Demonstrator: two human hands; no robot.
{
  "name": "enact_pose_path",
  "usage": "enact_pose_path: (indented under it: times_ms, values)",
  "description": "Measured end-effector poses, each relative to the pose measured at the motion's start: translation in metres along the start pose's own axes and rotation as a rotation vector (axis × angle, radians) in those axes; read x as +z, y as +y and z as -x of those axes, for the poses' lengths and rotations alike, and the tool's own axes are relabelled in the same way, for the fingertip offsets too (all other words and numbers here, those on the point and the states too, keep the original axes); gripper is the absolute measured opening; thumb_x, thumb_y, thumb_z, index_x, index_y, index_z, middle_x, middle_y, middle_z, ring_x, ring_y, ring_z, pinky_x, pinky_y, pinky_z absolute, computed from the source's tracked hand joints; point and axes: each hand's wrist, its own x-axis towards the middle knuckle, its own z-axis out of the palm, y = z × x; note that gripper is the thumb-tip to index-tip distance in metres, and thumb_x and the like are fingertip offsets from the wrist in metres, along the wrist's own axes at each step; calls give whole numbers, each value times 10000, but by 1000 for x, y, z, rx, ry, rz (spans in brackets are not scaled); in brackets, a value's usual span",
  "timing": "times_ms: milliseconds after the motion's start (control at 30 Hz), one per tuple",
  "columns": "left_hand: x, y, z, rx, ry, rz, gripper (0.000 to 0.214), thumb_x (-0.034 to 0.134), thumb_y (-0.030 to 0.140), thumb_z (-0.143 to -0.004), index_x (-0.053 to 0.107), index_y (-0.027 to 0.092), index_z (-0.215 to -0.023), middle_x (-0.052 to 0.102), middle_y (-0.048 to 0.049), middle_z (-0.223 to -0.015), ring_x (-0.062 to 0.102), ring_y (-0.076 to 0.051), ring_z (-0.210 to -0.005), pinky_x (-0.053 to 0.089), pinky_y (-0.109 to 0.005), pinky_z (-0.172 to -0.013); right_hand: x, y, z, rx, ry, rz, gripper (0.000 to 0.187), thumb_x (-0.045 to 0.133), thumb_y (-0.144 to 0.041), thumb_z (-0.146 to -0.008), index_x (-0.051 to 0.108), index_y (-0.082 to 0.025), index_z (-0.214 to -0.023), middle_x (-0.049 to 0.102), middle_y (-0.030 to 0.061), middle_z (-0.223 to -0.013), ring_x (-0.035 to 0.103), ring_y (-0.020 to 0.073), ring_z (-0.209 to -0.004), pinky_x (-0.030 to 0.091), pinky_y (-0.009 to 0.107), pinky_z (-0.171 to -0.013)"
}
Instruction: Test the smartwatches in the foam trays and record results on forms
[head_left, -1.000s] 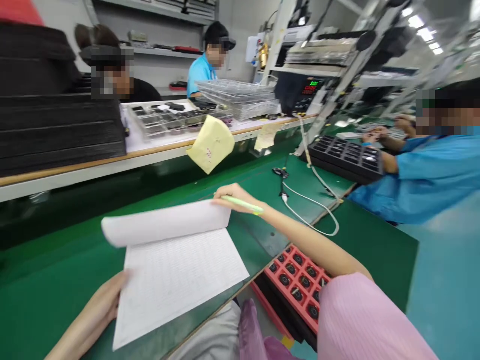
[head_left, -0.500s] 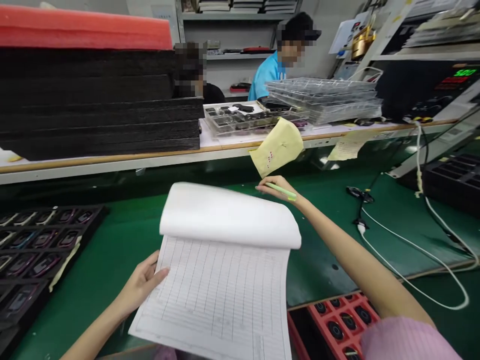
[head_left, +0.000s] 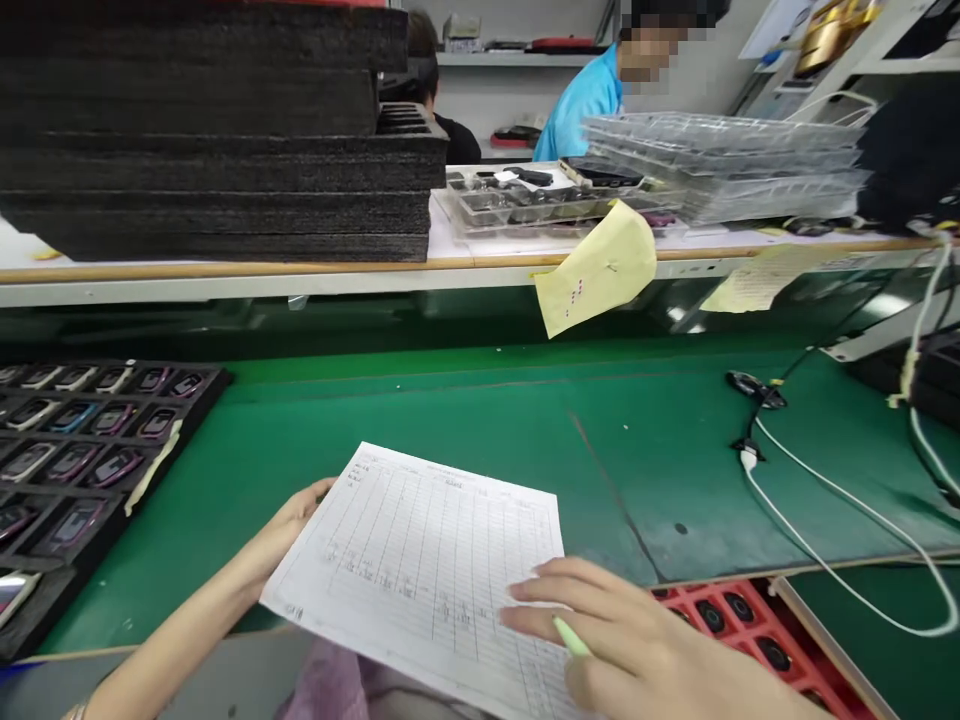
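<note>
A stack of printed table sheets (head_left: 420,560) with some handwriting on it is tilted in front of me, above the front edge of the bench. At its left edge my left hand (head_left: 289,525) grips the sheets, the fingers partly hidden behind them. My right hand (head_left: 622,630) is over the right side of the top sheet, fingers stretched along the paper. A light green pen (head_left: 572,637) is tucked in that same hand, only its end showing between the fingers.
Left on the green bench (head_left: 465,410) is a black tray (head_left: 169,470) of watch-like cases. A red tray (head_left: 720,610) of round black parts lies at lower right, near a white cable (head_left: 832,500). Black foam trays (head_left: 247,170) stack on the shelf; two people are behind it.
The raised top page has come down, and the sheets now lie flatter and lower. My right hand has moved from beyond the paper down onto its right side, still with the pen.
</note>
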Motion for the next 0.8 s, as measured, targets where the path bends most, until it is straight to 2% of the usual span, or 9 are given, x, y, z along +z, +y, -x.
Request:
enact_pose_path:
  times_ms: [67,133,200,300,400,467,567,667,800]
  values:
    - [-2,-6,-4,5,43,16,868,768,245,-649,367,169,-1415,626,12,-638,596,-172,-551,447,-245,-513,20,-3,-2,-22,-27,-26,172,555,-337,-929,576,-174,-880,585,131,-1312,527,298,-1219,467,463,-1002]
    - [-4,-10,-5,5,9,35,969,735,229,-691,184,213,-1489,541,74,-541,536,-135,-474,413,-220,-486,34,0,-2,45,-50,-6,268,627,-427,-882,580,-164,-870,556,149,-1343,518,336,-1222,477,494,-979]
    - [-4,-12,-5,-2,-42,56,978,703,213,-725,110,260,-1501,550,76,-572,535,-123,-490,419,-213,-506,43,4,1,129,-63,1,320,652,-474,-857,594,-161,-895,552,148,-1348,524,345,-1212,481,502,-964]
    - [-4,-11,-5,-6,-72,97,961,692,173,-715,145,327,-1490,631,21,-771,569,-119,-561,435,-215,-531,52,6,5,215,-69,-50,436,678,-565,-797,604,-157,-928,586,159,-1300,547,337,-1182,482,485,-954]
    - [-3,-11,-6,2,-130,140,977,681,141,-706,142,394,-1481,640,7,-868,580,-120,-587,445,-225,-545,62,4,6,209,-53,-68,505,677,-618,-763,603,-151,-941,597,169,-1275,554,338,-1163,466,480,-957]
    - [-3,-11,-7,-2,-148,142,953,682,151,-701,183,386,-1478,653,-16,-938,596,-129,-615,457,-232,-562,68,4,4,193,-48,-36,495,691,-593,-766,606,-146,-961,600,174,-1262,555,348,-1145,458,486,-945]
    - [-4,-11,-10,-18,-126,126,901,682,160,-690,262,359,-1462,636,-61,-1141,614,-134,-669,459,-222,-564,71,9,1,191,-76,-15,351,684,-463,-825,616,-143,-953,650,168,-1128,599,316,-1022,480,442,-858]
    - [-5,-10,-12,-45,-110,110,846,653,130,-691,315,333,-1440,579,-75,-1284,635,-148,-776,484,-224,-626,67,16,0,200,-115,-28,139,569,-279,-911,621,-153,-940,663,123,-937,611,245,-873,482,371,-763]
    - [-5,-10,-14,-27,-111,114,871,653,112,-663,309,308,-1440,495,-73,-1399,631,-195,-977,505,-242,-737,62,18,-1,127,-101,-32,139,489,-179,-939,621,-164,-979,640,98,-870,593,221,-859,469,353,-770]
